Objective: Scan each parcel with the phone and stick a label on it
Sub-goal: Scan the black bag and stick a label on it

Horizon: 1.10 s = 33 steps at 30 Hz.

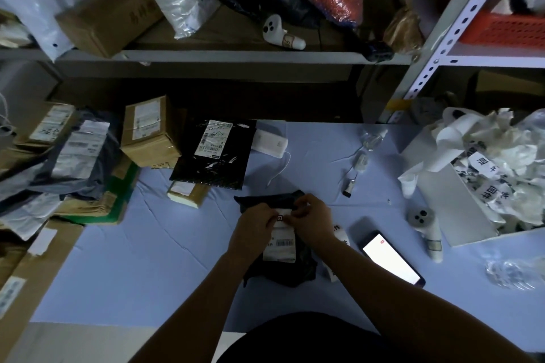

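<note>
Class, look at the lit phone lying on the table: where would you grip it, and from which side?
Pinch the phone across its long edges, mid-length, from above with the right hand, nearest to it, though now pinching the small label. It lies flat, screen up, so only thin edges offer a hold.

black parcel (281, 272) partly covered, shipping label (280, 247) print illegible

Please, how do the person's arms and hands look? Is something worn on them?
The left hand and right hand wear no gloves. No sleeves, watch or bracelet show on the forearms. Rings cannot be told in this dim light. Dark clothing covers the torso.
</note>
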Each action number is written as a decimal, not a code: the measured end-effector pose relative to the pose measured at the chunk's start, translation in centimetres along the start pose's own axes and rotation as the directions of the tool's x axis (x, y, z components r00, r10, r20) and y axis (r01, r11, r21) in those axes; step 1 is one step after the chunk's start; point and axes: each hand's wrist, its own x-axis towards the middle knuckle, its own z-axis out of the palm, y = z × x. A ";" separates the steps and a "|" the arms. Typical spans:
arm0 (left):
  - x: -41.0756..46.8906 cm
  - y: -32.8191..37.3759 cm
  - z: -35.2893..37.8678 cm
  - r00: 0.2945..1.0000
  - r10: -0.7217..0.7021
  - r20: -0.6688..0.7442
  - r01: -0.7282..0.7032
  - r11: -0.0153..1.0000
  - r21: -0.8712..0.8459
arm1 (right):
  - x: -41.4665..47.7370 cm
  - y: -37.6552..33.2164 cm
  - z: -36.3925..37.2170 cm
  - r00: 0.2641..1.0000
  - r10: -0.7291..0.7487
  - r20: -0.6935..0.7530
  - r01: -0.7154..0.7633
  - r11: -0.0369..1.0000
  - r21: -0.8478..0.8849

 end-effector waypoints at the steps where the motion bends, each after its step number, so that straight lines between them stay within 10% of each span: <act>1: 0.2 -0.4 0.3 1.000 -0.001 0.029 0.001 1.000 0.016 | 0.2 0.1 0.3 1.000 -0.011 -0.015 0.011 0.999 -0.051; 20: -1.7 -6.8 0.4 0.950 -0.268 -0.159 0.268 0.963 -0.020 | 0.3 2.9 1.3 0.997 0.012 -0.073 -0.033 0.956 -0.292; 27: -4.5 -6.0 1.5 0.808 -0.508 0.299 0.585 0.623 -0.519 | -3.1 2.5 1.9 0.960 0.141 0.244 -0.136 0.990 -0.034; 33: -7.5 -5.6 1.6 0.795 -0.516 0.319 0.569 0.452 -0.687 | -6.4 1.9 2.3 0.979 0.068 0.194 -0.062 0.997 -0.036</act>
